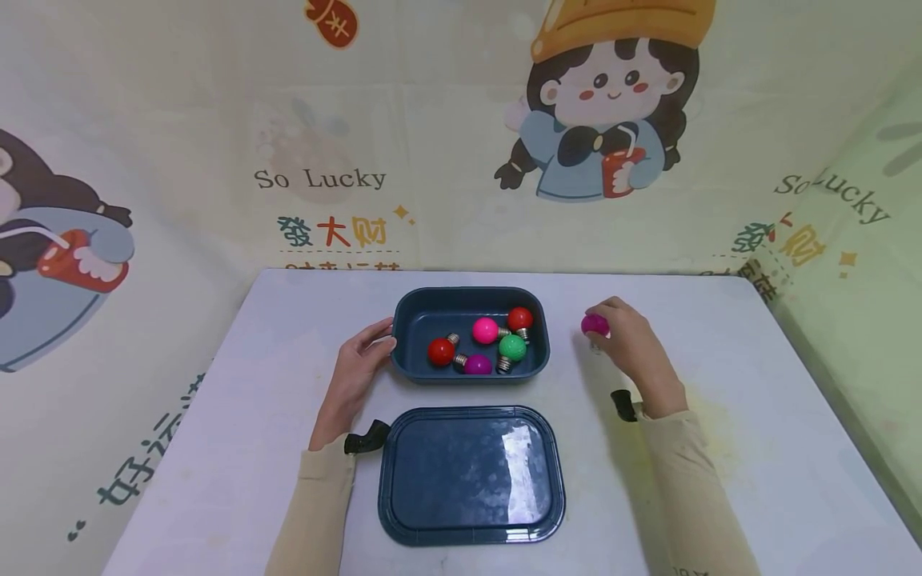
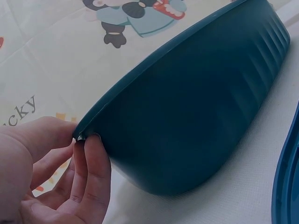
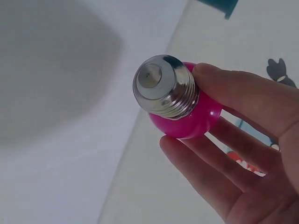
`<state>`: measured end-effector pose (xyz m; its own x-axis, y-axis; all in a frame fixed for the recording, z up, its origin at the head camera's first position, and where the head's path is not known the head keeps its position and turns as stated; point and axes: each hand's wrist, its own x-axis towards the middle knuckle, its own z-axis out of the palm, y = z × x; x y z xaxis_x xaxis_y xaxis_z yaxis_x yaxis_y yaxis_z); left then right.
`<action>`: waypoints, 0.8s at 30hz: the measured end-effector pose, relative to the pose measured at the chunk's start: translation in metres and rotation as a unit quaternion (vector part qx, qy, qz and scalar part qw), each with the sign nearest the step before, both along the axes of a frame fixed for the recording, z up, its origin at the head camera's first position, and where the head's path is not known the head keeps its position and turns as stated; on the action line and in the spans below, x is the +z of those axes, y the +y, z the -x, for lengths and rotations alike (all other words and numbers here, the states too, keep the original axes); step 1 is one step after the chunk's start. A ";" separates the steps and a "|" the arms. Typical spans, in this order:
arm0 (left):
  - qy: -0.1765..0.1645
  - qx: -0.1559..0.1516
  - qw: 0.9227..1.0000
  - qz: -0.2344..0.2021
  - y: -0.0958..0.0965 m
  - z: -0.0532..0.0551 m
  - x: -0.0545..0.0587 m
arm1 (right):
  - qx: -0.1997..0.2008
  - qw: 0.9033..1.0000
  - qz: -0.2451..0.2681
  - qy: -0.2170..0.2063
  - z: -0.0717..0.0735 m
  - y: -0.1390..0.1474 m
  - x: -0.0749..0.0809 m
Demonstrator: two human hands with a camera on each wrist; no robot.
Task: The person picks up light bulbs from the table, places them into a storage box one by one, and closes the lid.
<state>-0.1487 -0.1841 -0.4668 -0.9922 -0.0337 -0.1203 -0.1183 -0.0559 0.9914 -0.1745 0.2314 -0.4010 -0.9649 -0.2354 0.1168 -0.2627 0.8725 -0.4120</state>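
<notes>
A dark blue plastic container point(image 1: 414, 304) holds several small light bulbs: two red bulbs point(image 1: 441, 352), a pink bulb point(image 1: 485, 330), a green bulb point(image 1: 512, 347) and a purple bulb point(image 1: 478, 365). At its left end my left hand point(image 1: 358, 358) pinches the rim, thumb on top and fingers beneath, as the left wrist view shows. Right of the container, my right hand point(image 1: 632, 342) holds a magenta light bulb point(image 3: 191, 122) by its round globe. Its silver screw base point(image 3: 164, 87) faces the right wrist camera and points down in the head view.
A dark blue lid point(image 1: 471, 476) lies flat on the white table point(image 1: 238, 448), in front of the container. Behind the table hangs a pale cloth point(image 1: 446, 160) printed with cartoon figures and lettering.
</notes>
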 end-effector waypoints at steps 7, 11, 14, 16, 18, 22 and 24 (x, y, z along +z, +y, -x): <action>0.000 -0.002 1.000 0.000 -0.001 0.000 0.000 | 0.011 1.000 0.012 -0.002 -0.006 -0.016 0.014; 0.000 -0.003 1.000 0.002 -0.001 0.000 0.000 | 0.019 1.000 0.024 0.006 -0.008 -0.024 0.019; -0.001 -0.002 1.000 0.002 -0.001 0.000 -0.001 | 0.023 0.999 0.031 0.008 -0.011 -0.031 0.023; -0.001 -0.002 1.000 0.004 -0.001 0.000 -0.001 | 0.025 0.999 0.033 0.011 -0.012 -0.036 0.025; -0.001 -0.002 1.000 0.004 -0.001 0.000 -0.001 | 0.027 0.999 0.032 0.012 -0.013 -0.041 0.027; -0.001 -0.002 1.000 -0.001 -0.001 0.000 0.000 | 0.044 0.998 0.031 0.023 -0.015 -0.051 0.031; -0.001 -0.001 1.000 -0.003 -0.001 0.000 0.000 | 0.057 0.997 0.032 0.029 -0.016 -0.056 0.032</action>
